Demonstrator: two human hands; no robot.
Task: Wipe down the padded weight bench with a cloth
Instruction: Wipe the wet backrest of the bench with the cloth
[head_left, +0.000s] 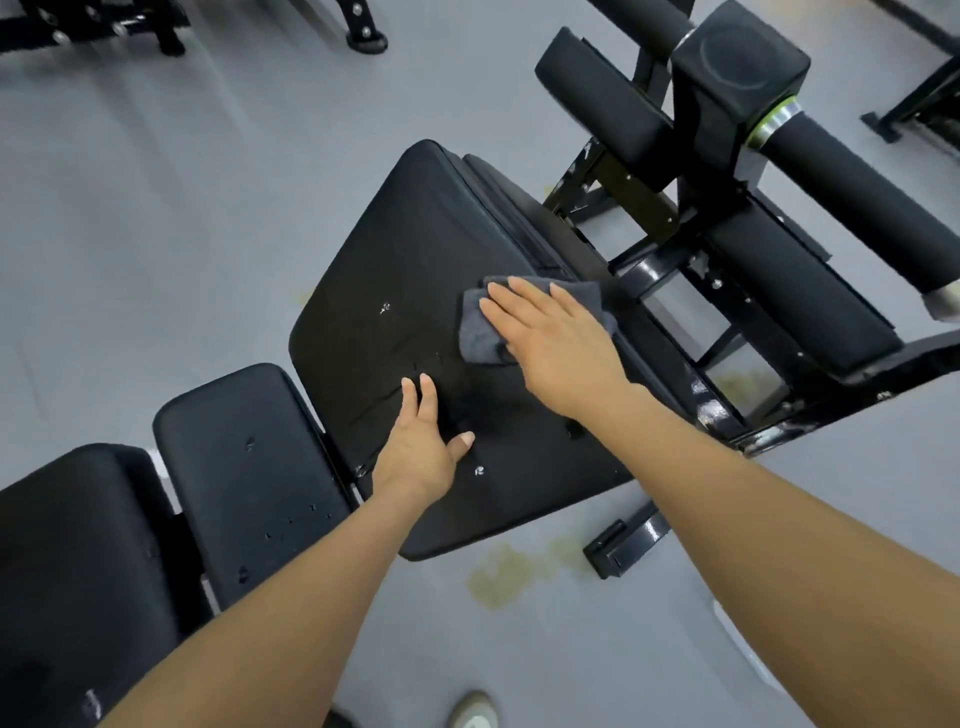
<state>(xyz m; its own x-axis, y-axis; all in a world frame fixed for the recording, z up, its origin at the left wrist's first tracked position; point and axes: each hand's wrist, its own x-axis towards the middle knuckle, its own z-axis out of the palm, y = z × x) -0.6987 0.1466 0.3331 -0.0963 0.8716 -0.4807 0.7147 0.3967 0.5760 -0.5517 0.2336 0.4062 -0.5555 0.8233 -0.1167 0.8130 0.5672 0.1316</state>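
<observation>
We see the right hand, fingers spread flat, pressing the grey cloth onto the tabletop. The left hand rests beside it, fingers apparently straight

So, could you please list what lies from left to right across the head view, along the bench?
Nearest pad → second pad → left hand resting on the large pad → right hand pressing the grey cloth → black frame → foam rollers.

Cloth mostly hidden under right hand; shoe cut off at bottom edge.
</observation>
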